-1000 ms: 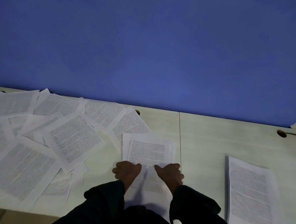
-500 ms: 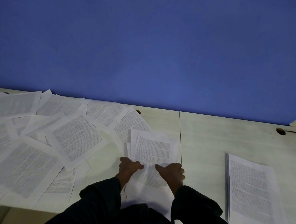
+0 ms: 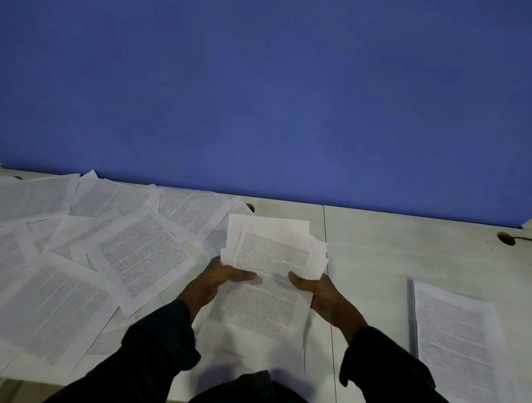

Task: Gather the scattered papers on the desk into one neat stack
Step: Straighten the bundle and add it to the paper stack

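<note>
A blue wall point(image 3: 271, 86) fills the upper part of the view and meets the far edge of a pale desk point(image 3: 379, 255), which shows a seam running front to back near its middle. Loose printed papers point(image 3: 77, 258) lie spread over the left half of the desk, overlapping at mixed angles, some reaching the wall. On the right side, well apart from these, a squared stack of papers point(image 3: 455, 343) lies flat near the front edge. At centre, between the two groups, a bundle of sheets point(image 3: 269, 279) is held up from the desk, its top edges uneven and its upper corners out of line. The left hand point(image 3: 219, 281) grips the bundle's left edge, thumb across the printed face and fingers behind. The right hand point(image 3: 318, 293) grips the right edge in the same way, thumb on the face. Both arms wear dark sleeves point(image 3: 162, 350). A round cable hole point(image 3: 506, 238) with a dark cable sits at the desk's far right; a second hole point(image 3: 250, 207) shows beside the loose papers.
</note>
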A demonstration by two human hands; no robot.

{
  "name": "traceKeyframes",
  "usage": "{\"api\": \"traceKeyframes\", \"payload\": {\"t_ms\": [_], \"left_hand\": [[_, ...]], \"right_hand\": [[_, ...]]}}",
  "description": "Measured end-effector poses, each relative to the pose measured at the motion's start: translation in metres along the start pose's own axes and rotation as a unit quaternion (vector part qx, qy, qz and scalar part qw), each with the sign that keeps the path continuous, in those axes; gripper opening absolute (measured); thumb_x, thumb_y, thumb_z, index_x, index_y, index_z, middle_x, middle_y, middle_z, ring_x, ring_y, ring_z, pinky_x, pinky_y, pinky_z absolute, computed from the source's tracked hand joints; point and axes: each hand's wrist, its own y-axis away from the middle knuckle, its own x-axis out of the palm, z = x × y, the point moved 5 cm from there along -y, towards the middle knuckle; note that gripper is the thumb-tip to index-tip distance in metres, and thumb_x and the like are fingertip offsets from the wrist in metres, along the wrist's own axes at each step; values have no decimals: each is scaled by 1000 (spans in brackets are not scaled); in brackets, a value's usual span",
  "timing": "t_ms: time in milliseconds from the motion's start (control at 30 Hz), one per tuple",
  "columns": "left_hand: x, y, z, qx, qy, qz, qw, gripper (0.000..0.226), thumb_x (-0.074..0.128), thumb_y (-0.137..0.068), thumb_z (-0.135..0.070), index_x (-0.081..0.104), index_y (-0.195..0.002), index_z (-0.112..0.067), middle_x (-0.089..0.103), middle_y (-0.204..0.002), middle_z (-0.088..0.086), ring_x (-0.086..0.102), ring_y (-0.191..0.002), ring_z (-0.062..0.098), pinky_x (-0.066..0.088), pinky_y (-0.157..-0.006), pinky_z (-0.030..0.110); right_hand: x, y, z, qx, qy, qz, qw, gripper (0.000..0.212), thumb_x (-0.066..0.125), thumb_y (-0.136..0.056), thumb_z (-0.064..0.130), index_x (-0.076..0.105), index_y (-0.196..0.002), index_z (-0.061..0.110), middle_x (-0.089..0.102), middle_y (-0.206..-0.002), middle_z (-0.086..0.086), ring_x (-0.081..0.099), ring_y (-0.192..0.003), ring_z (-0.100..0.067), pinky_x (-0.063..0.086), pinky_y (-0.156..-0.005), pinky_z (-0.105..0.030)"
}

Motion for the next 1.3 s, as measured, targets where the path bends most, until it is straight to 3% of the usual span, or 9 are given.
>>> {"api": "traceKeyframes", "payload": {"t_ms": [300, 433, 567, 633, 700, 800, 967, 1133, 1300], "left_hand": [[21, 11, 5, 10, 65, -38, 997, 55, 90, -69, -15, 70, -120, -15, 75, -115, 3, 71, -108, 21, 57, -96, 41], [17, 11, 12, -24, 112, -92, 989, 55, 90, -68, -39, 73, -115, -17, 77, -110, 3, 71, -107, 25, 57, -95, 41], [6, -5, -9, -11, 83, -210, 974, 48, 67, -75, -75, 57, -114, -49, 63, -124, -12, 63, -113, 23, 50, -103, 50], [7, -13, -12, -5, 72, -236, 969, 50, 64, -79, -72, 52, -120, -45, 60, -124, -9, 59, -114, 24, 47, -106, 51], [11, -12, -9, -52, 61, -266, 961, 54, 68, -79, -69, 56, -117, -32, 63, -115, -1, 60, -109, 27, 48, -103, 50], [13, -11, -3, -106, 28, -288, 951, 37, 74, -78, -47, 62, -87, -13, 64, -88, 3, 63, -91, 26, 52, -87, 41], [16, -32, -8, -61, 26, -218, 974, 31, 86, -67, -37, 64, -72, -16, 68, -85, -1, 66, -95, 29, 51, -90, 38], [11, -46, -6, -67, -21, -268, 961, 41, 68, -87, -57, 61, -108, -23, 58, -105, -7, 53, -100, 20, 43, -107, 45], [8, -62, -6, -81, -104, -268, 954, 14, 75, -82, -21, 67, -77, -10, 62, -73, -4, 61, -85, 23, 53, -88, 38]], "right_hand": [[7, 0, 1, 12, 47, -63, 997, 55, 94, -69, 13, 75, -120, 12, 76, -118, -9, 72, -113, -29, 53, -105, -51], [3, 10, -7, 17, 40, -97, 994, 55, 96, -65, 20, 76, -116, 12, 78, -114, -7, 73, -110, -28, 56, -100, -45], [10, 13, 21, -32, 19, -187, 982, 42, 90, -68, 38, 77, -100, 14, 79, -94, -3, 74, -93, -27, 57, -81, -32], [8, 6, 32, -22, 18, -266, 964, 32, 81, -81, 46, 70, -88, 16, 67, -80, 1, 62, -81, -20, 49, -83, -32], [3, -5, 30, 27, 34, -323, 945, 56, 76, -78, 66, 68, -82, 11, 63, -80, -3, 57, -80, -22, 47, -84, -39], [-3, -11, 23, 64, 57, -382, 920, 73, 68, -68, 85, 64, -76, 12, 68, -86, -6, 60, -79, -24, 52, -88, -45], [-15, -13, 21, 82, 124, -395, 906, 50, 73, -81, 54, 53, -90, 8, 58, -88, -1, 55, -83, -25, 45, -82, -34], [-25, -19, 16, 108, 121, -388, 907, 49, 68, -82, 51, 62, -82, 2, 59, -83, -6, 57, -80, -27, 49, -85, -39], [-27, -38, 10, 132, 154, -364, 909, 46, 68, -85, 40, 67, -91, -5, 60, -81, -8, 50, -69, -21, 41, -72, -33]]}}
